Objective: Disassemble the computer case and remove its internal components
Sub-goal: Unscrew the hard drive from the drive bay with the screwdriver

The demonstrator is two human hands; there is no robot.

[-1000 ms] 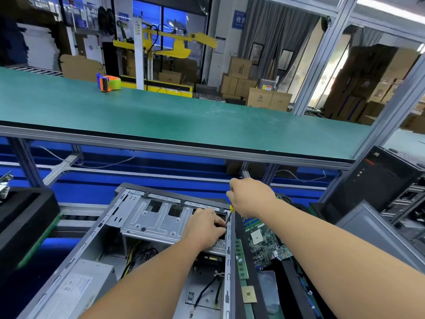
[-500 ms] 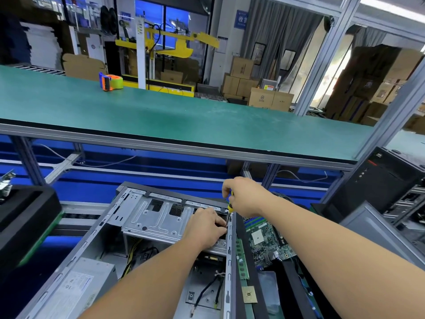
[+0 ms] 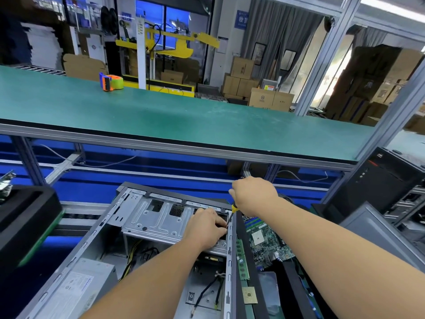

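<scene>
- Computer case (image 3: 96, 245) is lying open at 6 o'clock, power supply (image 3: 76, 288) sitting inside at 7 o'clock.
- Left hand (image 3: 204, 229) is resting curled on the drive cage (image 3: 156, 222), fingers gripping its right end.
- Right hand (image 3: 253, 195) is gripping a screwdriver (image 3: 231, 215), tip pointing down beside the left fingers.
- Motherboard (image 3: 264, 242) is lying at 4 o'clock.
- Tape dispenser (image 3: 111, 82) is sitting on the green shelf (image 3: 184, 120) at 11 o'clock.

Green-topped bench shelf (image 3: 184, 120) carries tape dispenser (image 3: 111, 82); open computer case (image 3: 128, 226) on level beneath.
</scene>
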